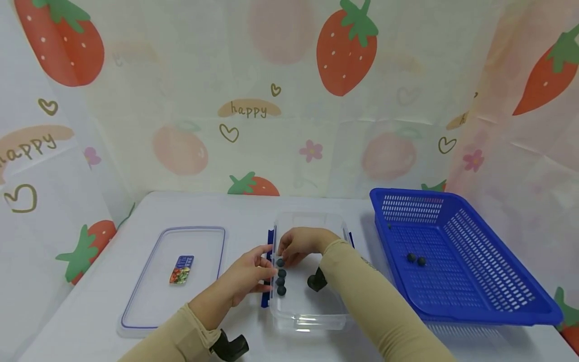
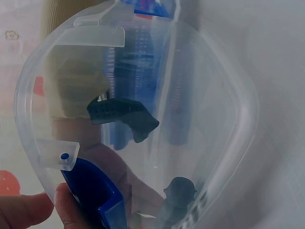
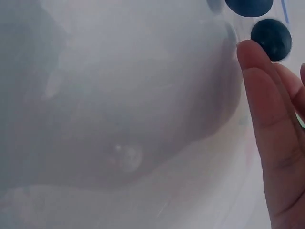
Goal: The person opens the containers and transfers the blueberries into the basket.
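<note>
Four round dark balls (image 1: 281, 273) line up inside the clear container (image 1: 312, 320), hard by its left wall, and there's the key line: the row runs front to back, the same way as the container's long axis. In comes the right hand (image 1: 309, 241) across the container from its right side, wrist bent, at the row's far end; on the right wrist view, straight fingertips (image 3: 250, 53) meet the side of a ball, with no pinch to be seen.

Outside that same wall waits the left hand (image 1: 244, 276), level with the row, fingers loosely spread at the rim beside the blue latch (image 2: 95, 188). It's close, but the wall stands between it and the balls, so the right hand is the nearer. The two hands are apart, one each side of the wall.

Left of the container lies a lid (image 1: 149, 296) with a printed label (image 1: 182, 270); right of it, a blue basket (image 1: 457, 289) holding two more dark balls (image 1: 411, 257).
</note>
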Motion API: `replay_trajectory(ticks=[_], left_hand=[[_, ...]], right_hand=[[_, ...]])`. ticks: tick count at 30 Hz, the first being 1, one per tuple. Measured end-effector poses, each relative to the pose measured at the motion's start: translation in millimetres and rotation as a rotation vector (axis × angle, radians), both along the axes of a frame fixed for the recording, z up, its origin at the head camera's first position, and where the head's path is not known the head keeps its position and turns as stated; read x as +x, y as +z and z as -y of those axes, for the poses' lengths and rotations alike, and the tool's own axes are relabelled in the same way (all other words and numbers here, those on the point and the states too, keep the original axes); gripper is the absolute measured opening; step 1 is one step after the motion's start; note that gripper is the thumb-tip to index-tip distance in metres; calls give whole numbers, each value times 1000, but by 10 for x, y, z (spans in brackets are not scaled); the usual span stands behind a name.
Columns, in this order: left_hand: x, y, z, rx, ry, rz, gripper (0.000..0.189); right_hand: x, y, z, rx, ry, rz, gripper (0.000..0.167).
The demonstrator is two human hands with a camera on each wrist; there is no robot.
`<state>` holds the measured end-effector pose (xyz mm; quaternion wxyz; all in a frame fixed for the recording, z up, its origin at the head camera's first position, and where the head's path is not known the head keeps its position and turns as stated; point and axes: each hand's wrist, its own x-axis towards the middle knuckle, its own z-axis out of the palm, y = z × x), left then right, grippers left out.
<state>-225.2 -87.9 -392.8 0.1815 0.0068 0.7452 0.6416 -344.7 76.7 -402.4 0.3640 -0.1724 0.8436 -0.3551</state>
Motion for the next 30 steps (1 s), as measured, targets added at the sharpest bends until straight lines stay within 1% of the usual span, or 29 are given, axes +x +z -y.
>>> replay_trajectory(ticks=[9,18,30], left_hand=[[-5,4,-8,-1,1,0,61],[-12,-17,-8,8,0,0,61],[-28,-31,12,-1,-12,12,61]], right_hand=[[-18,22,-15,-36,19,16,9],[-31,65,-42,-82,23,-20,7],[-63,78,-58,-146,56,-28,5]])
